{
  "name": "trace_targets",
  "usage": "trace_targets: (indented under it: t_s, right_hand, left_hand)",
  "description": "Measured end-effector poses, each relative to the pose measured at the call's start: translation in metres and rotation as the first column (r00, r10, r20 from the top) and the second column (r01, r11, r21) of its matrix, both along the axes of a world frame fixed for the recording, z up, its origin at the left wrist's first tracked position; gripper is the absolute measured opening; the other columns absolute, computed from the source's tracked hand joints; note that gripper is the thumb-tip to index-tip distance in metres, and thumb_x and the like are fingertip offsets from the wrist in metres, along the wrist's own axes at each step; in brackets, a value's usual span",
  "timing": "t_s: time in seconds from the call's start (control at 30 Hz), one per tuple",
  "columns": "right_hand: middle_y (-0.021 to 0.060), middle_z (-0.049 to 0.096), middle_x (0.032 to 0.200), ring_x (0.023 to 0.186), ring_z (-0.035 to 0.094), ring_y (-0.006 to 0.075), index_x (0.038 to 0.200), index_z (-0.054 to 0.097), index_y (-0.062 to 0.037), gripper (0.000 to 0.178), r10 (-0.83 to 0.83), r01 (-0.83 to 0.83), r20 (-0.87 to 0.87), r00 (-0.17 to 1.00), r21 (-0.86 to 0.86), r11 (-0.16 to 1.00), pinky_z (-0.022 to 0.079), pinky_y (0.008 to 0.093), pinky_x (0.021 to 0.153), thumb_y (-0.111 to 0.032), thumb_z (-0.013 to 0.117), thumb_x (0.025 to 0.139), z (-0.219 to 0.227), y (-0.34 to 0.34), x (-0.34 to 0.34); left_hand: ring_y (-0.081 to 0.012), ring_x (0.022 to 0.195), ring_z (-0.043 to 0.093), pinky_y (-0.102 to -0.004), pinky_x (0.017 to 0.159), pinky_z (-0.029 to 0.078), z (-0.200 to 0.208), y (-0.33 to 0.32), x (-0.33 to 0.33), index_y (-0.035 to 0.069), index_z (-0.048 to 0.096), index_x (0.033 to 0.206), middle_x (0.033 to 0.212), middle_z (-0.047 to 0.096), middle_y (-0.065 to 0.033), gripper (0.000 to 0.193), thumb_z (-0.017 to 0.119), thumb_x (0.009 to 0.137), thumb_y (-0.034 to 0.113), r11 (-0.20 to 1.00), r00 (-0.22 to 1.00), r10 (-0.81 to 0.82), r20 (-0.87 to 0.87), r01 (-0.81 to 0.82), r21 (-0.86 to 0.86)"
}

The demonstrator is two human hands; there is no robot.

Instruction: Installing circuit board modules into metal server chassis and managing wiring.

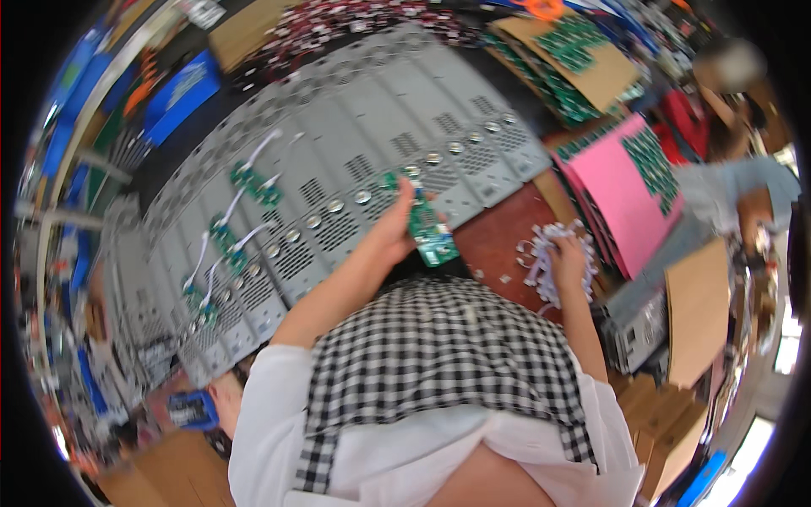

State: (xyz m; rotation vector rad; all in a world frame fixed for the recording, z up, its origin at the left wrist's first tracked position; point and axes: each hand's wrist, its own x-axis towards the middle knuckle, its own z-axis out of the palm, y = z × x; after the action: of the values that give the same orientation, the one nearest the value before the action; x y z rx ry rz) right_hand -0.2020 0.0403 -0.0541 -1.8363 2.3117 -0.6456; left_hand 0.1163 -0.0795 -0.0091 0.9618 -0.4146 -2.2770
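Left hand (395, 232) has the green board (432, 241) pinched, thumb on the upper face, fingers under. Board sits in the air at the near edge of the grey metal panels (338, 127), tilted, near end by the apron (439, 338). Right hand (568, 258) is down in the white cable pile (541, 264) on the red-brown table (494, 237), to the right. Fingers are bent into the pile; can't tell if that grip has closed on a lead.

Risks, my read:
- Leads look tangled. Pull one fast and others could come along, or a connector gets yanked.
- Board is held one-handed. A slip drops it on metal or off the near edge; a hard thumb could stress parts.
- A few small white bits lie loose left of the pile, easy to sweep off with a wrist.
- Three wired boards lie on the panels to the left: far one (255, 183), middle one (225, 241), near one (198, 304). Trailing leads could snag the left forearm if it swings that way.

Around: pink-sheeted board stack (621, 194) just beyond and right of the pile, crowding the right hand's reach on that side. Cardboard-layered board stack (545, 51) farther out. Red and white parts heap (338, 34) past the panels, blue bin (179, 97) far left. Co-worker (718, 182) at right.
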Motion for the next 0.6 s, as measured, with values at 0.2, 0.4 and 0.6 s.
trace_targets:
  t_s: [0.2,0.4,0.6]
  right_hand:
    - [0.0111,0.058,0.084,0.080,0.056,0.0227,0.089,0.058,-0.0026,0.014,-0.065,0.158,0.281,0.957,-0.324,0.933,0.043,0.0293,0.072,-0.004,0.056,0.075,0.008,-0.006,-0.022]
    - [0.0129,0.056,0.088,0.084,0.057,0.0208,0.091,0.050,0.0032,0.009,0.001,0.687,0.846,0.533,-0.433,0.584,0.048,0.0278,0.074,-0.003,0.047,0.084,0.041,-0.024,-0.054]
    - [0.0153,0.056,0.088,0.073,0.059,0.0209,0.100,0.042,0.0018,0.018,0.125,0.524,0.889,0.440,-0.367,0.769,0.047,0.0296,0.066,-0.006,0.048,0.084,0.030,-0.031,-0.077]
  left_hand:
    - [-0.0308,0.087,0.058,-0.0443,0.074,0.048,0.007,-0.001,0.007,0.004,0.047,0.102,0.093,0.057,-0.0182,0.041,0.050,0.084,0.041,0.999,0.997,-0.049,-0.055,0.049,0.002]
    - [-0.0322,0.083,0.059,-0.0441,0.072,0.049,0.016,-0.007,0.010,0.003,0.047,0.100,0.093,0.057,-0.0184,0.035,0.053,0.083,0.034,0.999,1.000,0.027,-0.012,-0.027,-0.018]
    - [-0.0293,0.076,0.061,-0.0410,0.065,0.051,0.013,-0.014,0.009,0.006,0.049,0.094,0.081,0.060,-0.0150,0.029,0.057,0.081,0.030,0.998,0.992,0.032,-0.118,-0.038,-0.056]
